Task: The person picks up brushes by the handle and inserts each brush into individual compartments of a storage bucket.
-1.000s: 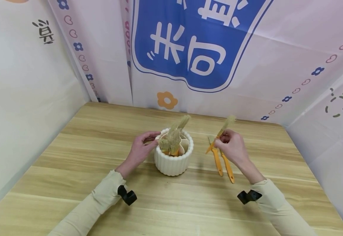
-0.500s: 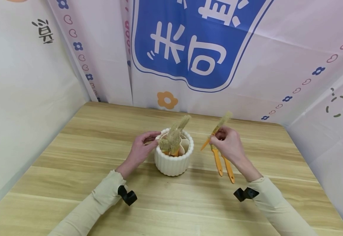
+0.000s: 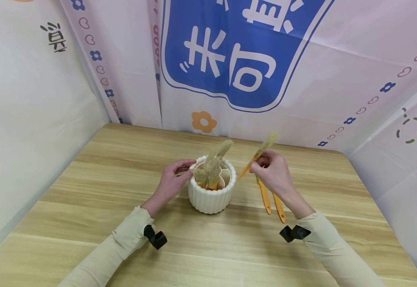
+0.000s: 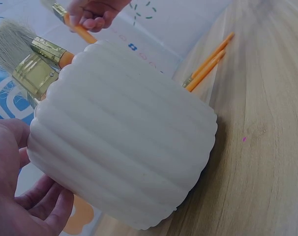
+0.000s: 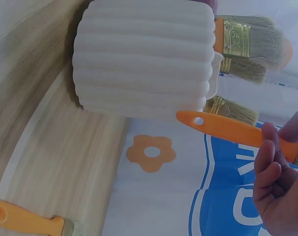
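Note:
A white ribbed brush pot [image 3: 210,201] with inner dividers stands upright on the table. Several bristle paintbrushes [image 3: 212,165] stick out of it, bristles up. At the pot's left rim, my left hand [image 3: 172,179] holds on with thumb and fingers; the left wrist view shows its fingertips against the ribbed wall [image 4: 124,132]. My right hand [image 3: 274,171] pinches an orange-handled paintbrush [image 5: 227,129] near its metal collar, bristles up, tilted. The handle's end points at the pot's right rim, just apart from it in the head view.
Two more orange-handled paintbrushes lie on the wooden table [image 3: 194,247] under and beside my right hand, one with its handle [image 3: 264,197] left of the other handle [image 3: 278,207]. Printed white sheets [image 3: 129,79] wall in the back and sides.
My right hand has moved left with the paintbrush, bringing its handle end close to the pot. The left hand and the pot have stayed in place.

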The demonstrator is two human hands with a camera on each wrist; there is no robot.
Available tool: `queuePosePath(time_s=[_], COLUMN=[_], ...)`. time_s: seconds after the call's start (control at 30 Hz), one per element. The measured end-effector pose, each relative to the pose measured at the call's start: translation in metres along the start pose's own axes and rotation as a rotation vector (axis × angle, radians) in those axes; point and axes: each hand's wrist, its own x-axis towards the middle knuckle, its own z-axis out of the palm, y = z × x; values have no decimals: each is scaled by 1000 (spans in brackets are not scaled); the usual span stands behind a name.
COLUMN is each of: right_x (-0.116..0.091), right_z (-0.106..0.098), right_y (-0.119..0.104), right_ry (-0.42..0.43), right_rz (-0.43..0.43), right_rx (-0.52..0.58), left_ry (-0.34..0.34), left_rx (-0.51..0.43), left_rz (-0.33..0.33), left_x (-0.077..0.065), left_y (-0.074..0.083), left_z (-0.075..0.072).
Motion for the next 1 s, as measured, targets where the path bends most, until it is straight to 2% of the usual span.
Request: queuePosePath(time_s=[0.3, 0.5, 0.73, 1.0], right_x=[-1, 0, 2, 3], right_z=[2, 2, 7, 13], right_y=[-6, -10, -17, -24], right_ry=[34, 67, 75, 96], right_rz=[-55, -60, -64, -110], right_rx=[48, 65, 140, 184], left_ry=[5, 14, 9, 16], left_rx=[2, 6, 13, 9], left_rz=[6, -7, 2, -5], left_x=[1, 1, 2, 1], left_y=[-2, 0, -1, 1], left_z=[1, 1, 2, 2])
